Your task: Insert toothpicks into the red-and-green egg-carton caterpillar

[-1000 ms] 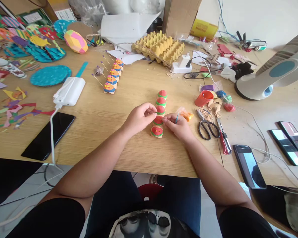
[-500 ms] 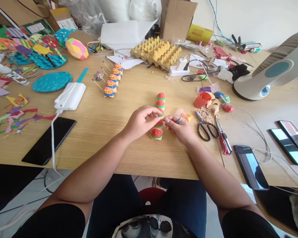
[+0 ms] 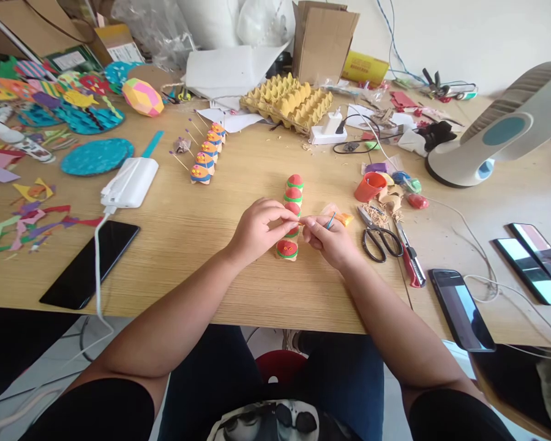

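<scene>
A row of red-and-green painted egg-carton cups (image 3: pixel 294 193) stands on the table, the nearest cup bearing two small yellow-orange dots. Over this row, my left hand (image 3: pixel 261 228) pinches thumb and forefinger together; whatever lies between them is too small to make out. Facing it, my right hand (image 3: pixel 331 241) is closed around a thin blue stick (image 3: pixel 331 219) that pokes up between the fingers. The fingertips of both hands nearly meet above the cups. Just behind my right hand lies a small plastic bag with orange clay-like stuff (image 3: pixel 346 218).
Black-handled scissors (image 3: pixel 379 237), a red box cutter (image 3: pixel 411 260) and an orange cup (image 3: pixel 370 186) lie to the right. An orange-and-blue caterpillar-like carton row (image 3: pixel 205 160) stands back left. A yellow egg tray (image 3: pixel 287 101) is behind; phones (image 3: pixel 461 309) lie at the right.
The view has shifted slightly. My hands stay over the carton row, fingertips still close together, with the right hand's fingers a little nearer the left's.
</scene>
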Demonstrator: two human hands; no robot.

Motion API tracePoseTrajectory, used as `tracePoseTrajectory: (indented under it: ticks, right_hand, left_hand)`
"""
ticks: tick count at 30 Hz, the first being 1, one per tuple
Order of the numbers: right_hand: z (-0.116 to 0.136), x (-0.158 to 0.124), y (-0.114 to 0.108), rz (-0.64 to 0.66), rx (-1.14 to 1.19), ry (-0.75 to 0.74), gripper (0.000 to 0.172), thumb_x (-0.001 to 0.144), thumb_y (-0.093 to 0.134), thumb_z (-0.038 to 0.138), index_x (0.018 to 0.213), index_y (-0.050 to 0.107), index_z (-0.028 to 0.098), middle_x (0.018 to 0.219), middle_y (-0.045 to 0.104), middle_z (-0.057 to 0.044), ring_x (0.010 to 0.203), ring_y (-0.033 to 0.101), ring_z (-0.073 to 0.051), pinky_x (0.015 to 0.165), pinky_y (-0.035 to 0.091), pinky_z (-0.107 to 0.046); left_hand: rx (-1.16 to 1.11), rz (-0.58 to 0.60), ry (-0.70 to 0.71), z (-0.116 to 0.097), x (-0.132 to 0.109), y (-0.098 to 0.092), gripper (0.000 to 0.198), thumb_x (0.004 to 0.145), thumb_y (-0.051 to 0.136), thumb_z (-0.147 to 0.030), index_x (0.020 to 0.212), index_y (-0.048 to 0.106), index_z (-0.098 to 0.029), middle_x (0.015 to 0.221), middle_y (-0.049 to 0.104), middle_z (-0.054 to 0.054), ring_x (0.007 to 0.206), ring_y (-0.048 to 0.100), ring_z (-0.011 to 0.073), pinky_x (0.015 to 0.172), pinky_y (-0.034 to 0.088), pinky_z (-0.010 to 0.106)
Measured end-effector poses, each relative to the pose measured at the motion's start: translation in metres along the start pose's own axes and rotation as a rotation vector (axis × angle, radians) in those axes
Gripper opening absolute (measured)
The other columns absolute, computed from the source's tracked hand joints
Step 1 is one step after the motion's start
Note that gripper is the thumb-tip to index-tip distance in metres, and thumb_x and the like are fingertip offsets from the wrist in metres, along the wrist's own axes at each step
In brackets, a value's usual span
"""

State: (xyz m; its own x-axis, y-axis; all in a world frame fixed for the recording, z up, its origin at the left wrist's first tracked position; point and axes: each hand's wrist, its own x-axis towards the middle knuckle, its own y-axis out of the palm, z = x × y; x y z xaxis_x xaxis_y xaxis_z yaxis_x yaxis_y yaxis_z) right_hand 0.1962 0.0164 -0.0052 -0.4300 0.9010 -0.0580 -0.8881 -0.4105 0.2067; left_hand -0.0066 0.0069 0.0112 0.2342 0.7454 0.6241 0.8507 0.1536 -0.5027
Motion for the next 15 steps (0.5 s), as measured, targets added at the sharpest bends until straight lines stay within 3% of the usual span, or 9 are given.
tracePoseTrajectory:
  ticks: [4, 9, 15]
  right_hand:
    - [0.0009, -0.0002, 0.0021, -0.016, 0.01, 0.034, 0.043, 0.076, 0.084, 0.055, 0.088, 0.07, 0.016, 0.062, 0.058, 0.002, 0.05, 0.036, -0.006, 0.048, 0.019, -0.025]
    - [0.0054, -0.0016, 0.006, -0.035, -0.039, 0.015, 0.046, 0.075, 0.083, 0.059, 0.084, 0.068, 0.017, 0.062, 0.058, 0.002, 0.051, 0.038, -0.007, 0.048, 0.022, -0.024]
    - [0.006, -0.0025, 0.0052, -0.055, -0.057, -0.008, 0.047, 0.075, 0.082, 0.061, 0.079, 0.065, 0.017, 0.062, 0.059, 0.002, 0.05, 0.039, -0.007, 0.049, 0.024, -0.024]
  left_hand:
    - [-0.009, -0.004, -0.03, -0.0007, -0.0005, 0.0003, 0.004, 0.091, 0.073, -0.02, 0.088, 0.076, -0.022, 0.089, 0.076, 0.0, 0.088, 0.067, 0.0155, 0.086, 0.053, 0.031]
    - [0.001, -0.001, -0.003, -0.0012, -0.0011, 0.0011, 0.007, 0.092, 0.073, -0.024, 0.086, 0.076, -0.022, 0.089, 0.076, 0.001, 0.088, 0.067, 0.016, 0.085, 0.052, 0.031]
    - [-0.01, -0.006, -0.024, -0.0009, -0.0009, -0.0023, 0.017, 0.094, 0.072, -0.029, 0.11, 0.077, -0.026, 0.104, 0.078, 0.002, 0.098, 0.069, 0.0174, 0.093, 0.053, 0.033]
